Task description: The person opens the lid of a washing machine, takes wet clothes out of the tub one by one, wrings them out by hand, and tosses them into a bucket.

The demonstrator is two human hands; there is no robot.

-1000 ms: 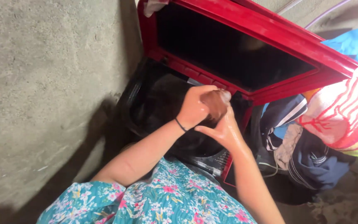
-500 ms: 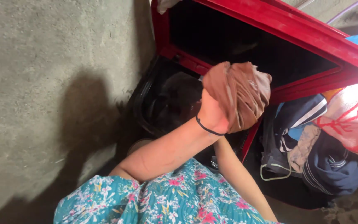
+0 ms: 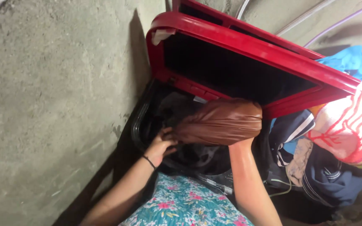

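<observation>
Lowered since the earlier frame, the brown cloth (image 3: 221, 122) is now stretched sideways over the drum opening rather than bunched high in one fist. Nearest, a floral teal garment (image 3: 181, 205) is seen at the bottom edge. The left hand (image 3: 161, 145) is curled around the cloth's left end — its grip closed on the fabric. The right hand (image 3: 243, 140) is hidden under the cloth's right end, so its grip cannot be told. Below them the black washer drum (image 3: 147, 121) is seen; beyond it the red lid (image 3: 248, 46) is raised. Piled clothes (image 3: 315, 159) lie to the right — a concrete wall (image 3: 55, 104) to the left.
</observation>
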